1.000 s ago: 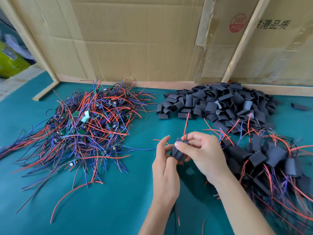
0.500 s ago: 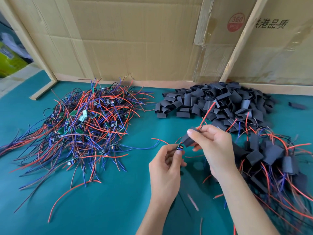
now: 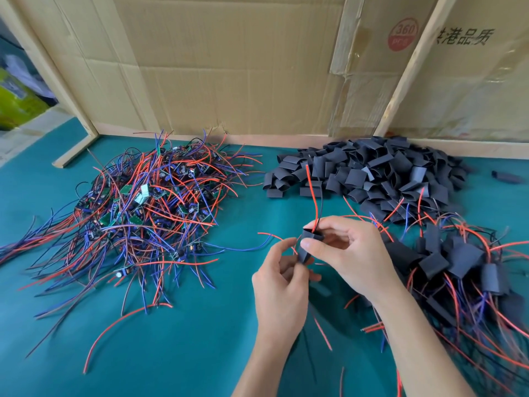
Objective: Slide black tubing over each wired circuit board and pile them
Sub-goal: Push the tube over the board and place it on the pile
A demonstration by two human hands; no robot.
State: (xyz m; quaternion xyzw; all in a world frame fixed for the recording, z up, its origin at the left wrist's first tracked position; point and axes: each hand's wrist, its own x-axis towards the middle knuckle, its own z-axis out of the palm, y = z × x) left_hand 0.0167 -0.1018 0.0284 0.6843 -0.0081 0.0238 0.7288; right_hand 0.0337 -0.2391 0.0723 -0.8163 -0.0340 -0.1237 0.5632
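A green table [image 3: 171, 353] stands before a cardboard wall [image 3: 229, 67]. On it lie a heap of wired boards [image 3: 148, 213], a heap of black tubes [image 3: 372, 173] and, at right, a pile of covered boards [image 3: 458, 267]. The right hand [image 3: 346, 253] pinches one black tube [image 3: 307, 246] above the table; red and dark wires [image 3: 313, 202] come out of its top. The left hand [image 3: 280, 285] pinches its lower end.
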